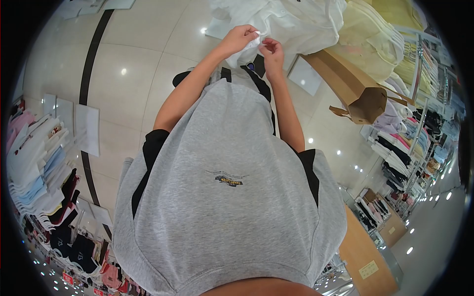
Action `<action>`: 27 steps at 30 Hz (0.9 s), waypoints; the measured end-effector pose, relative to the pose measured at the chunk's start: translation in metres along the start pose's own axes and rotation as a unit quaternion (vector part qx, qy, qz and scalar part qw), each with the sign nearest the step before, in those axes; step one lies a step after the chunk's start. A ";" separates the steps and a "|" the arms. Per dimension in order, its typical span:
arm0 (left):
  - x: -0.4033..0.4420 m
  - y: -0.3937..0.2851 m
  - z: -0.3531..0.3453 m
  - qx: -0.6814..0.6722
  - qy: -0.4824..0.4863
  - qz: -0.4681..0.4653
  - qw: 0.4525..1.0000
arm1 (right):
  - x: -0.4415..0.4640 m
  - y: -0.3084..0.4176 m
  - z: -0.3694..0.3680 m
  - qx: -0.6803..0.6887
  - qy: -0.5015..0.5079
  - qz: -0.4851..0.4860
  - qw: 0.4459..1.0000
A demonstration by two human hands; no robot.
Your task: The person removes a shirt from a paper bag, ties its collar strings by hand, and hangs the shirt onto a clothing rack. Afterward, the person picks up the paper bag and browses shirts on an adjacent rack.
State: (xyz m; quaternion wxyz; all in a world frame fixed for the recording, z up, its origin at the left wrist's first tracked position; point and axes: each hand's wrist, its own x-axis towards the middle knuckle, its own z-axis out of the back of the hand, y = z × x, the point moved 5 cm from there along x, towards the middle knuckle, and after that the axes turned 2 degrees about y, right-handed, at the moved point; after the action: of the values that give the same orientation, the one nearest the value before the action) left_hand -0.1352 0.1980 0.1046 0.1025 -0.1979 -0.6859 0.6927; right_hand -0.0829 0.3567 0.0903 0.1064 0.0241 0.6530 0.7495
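A white garment spreads at the top of the head view, its loose edge falling between my hands. With thumb and fingers together, my left hand pinches a bit of that edge. Close beside it on the right, my right hand has its fingers curled in a pinch at the same edge. The cloth between the fingertips is small and partly covered by them. Both hands are held out in front of my grey shirt.
A brown paper bag with handles is right of my hands. Pale yellow garments hang beyond it on a rack. More clothes racks line the left side. White boards stand near the tiled floor. A wooden counter is at lower right.
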 end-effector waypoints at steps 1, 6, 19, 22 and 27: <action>0.000 0.000 0.000 -0.024 -0.002 0.003 1.000 | -0.002 -0.001 -0.005 -0.011 0.012 0.000 1.000; -0.006 -0.016 -0.006 -0.077 0.045 0.062 0.994 | -0.004 -0.011 -0.028 -0.055 0.039 0.020 0.998; -0.001 -0.014 0.026 -0.279 0.007 0.001 0.960 | 0.003 -0.020 -0.007 0.122 0.033 -0.138 0.982; 0.002 -0.009 0.027 -0.282 -0.006 0.014 0.959 | 0.004 -0.014 -0.005 0.116 0.080 -0.105 0.985; -0.002 -0.016 0.023 -0.067 -0.015 0.006 0.998 | -0.003 0.006 -0.005 0.128 0.138 -0.088 0.978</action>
State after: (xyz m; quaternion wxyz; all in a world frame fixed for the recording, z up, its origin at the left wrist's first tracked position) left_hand -0.1455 0.1769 0.1204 0.0743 -0.1983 -0.7309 0.6488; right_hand -0.0814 0.3501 0.0961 0.0769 -0.1237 0.7518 0.6431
